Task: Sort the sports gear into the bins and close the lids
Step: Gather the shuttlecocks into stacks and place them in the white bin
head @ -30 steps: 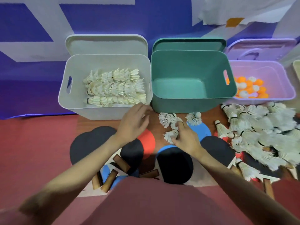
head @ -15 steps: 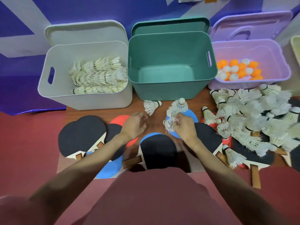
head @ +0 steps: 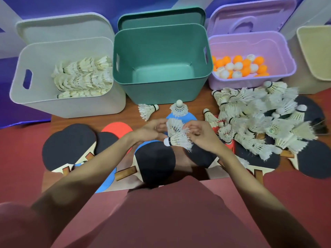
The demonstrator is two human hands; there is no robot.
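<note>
Right now my right hand (head: pixel 202 135) pinches the feathered skirt of a shuttlecock (head: pixel 177 141), cork end pointing left, and my left hand (head: pixel 152 130) curls its fingers round a second shuttlecock (head: pixel 174 125) just above it; the two touch, held over the paddles (head: pixel 155 160) spread on the counter (head: pixel 129 111). Neither grip is spread. Behind, the white bin (head: pixel 69 104) holds rows of stacked shuttlecocks (head: pixel 84 76), the green bin (head: pixel 161 86) shows only its bare floor, and the lilac bin (head: pixel 250 81) holds orange and white balls (head: pixel 238 66). All three lids stand propped behind. A loose heap of shuttlecocks (head: pixel 259 119) lies at the right, two more (head: pixel 179 108) near the green bin.
</note>
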